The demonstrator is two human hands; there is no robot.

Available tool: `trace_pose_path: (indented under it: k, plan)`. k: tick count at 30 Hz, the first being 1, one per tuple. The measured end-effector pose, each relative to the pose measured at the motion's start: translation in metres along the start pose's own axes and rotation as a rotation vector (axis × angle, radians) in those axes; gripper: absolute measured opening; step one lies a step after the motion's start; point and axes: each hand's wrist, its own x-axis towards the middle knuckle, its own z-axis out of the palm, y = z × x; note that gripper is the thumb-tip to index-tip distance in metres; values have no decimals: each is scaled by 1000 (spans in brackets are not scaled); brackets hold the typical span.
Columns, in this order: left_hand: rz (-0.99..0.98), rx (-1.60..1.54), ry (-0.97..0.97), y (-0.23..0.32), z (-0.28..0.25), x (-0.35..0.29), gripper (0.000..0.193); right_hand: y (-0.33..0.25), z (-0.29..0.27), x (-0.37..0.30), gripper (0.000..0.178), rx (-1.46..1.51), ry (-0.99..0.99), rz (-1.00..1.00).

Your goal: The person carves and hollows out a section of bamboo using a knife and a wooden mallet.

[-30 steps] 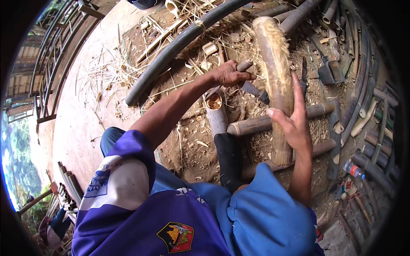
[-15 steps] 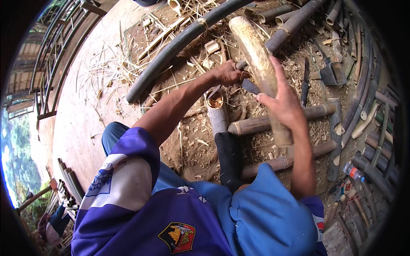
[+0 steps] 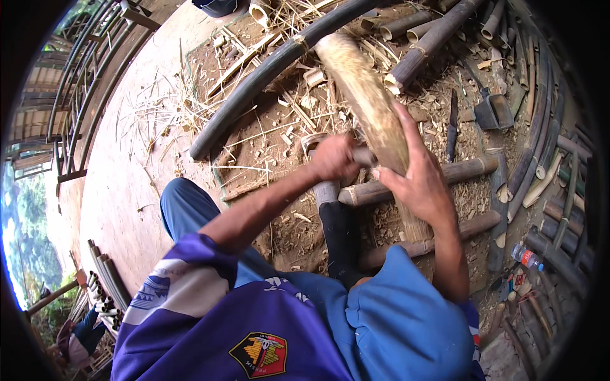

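Note:
My left hand point(image 3: 335, 157), blurred, is closed around a bladed tool. A greyish stub of that tool point(image 3: 364, 157) sticks out beside the fist, against the wood; its blade does not show clearly. Wrapped over the lower part of a thick, pale, mottled length of wood point(image 3: 362, 82) is my right hand point(image 3: 420, 184), thumb on the near left side and index finger stretched along the right. The wood slants from upper left down toward my lap. Below my left hand is a bamboo tube point(image 3: 326, 190), with a black covering point(image 3: 340, 235) at its near end.
A dark bamboo pole point(image 3: 254, 92) arcs across the far left. Two bamboo lengths point(image 3: 387, 185) lie crosswise near my knees. A knife point(image 3: 452, 127), a dark scoop-like container point(image 3: 494, 111) and a bottle point(image 3: 527, 257) lie to the right, by bamboo stacks point(image 3: 540, 127). Shavings cover the ground.
My left hand has moved down and slightly right, and the tool's blade is now hidden or blurred. The wood's far end has shifted left; my right hand has stayed nearly in place.

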Motion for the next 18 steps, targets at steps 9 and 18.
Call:
trace_pose_path:
  k: [9, 18]
  plan:
    - [-332, 249, 128, 44, 66, -15, 18, 28, -4, -90, 96, 315, 290, 203]
    - [-403, 167, 102, 47, 45, 10, 10, 20, 22, -90, 94, 377, 551, 207]
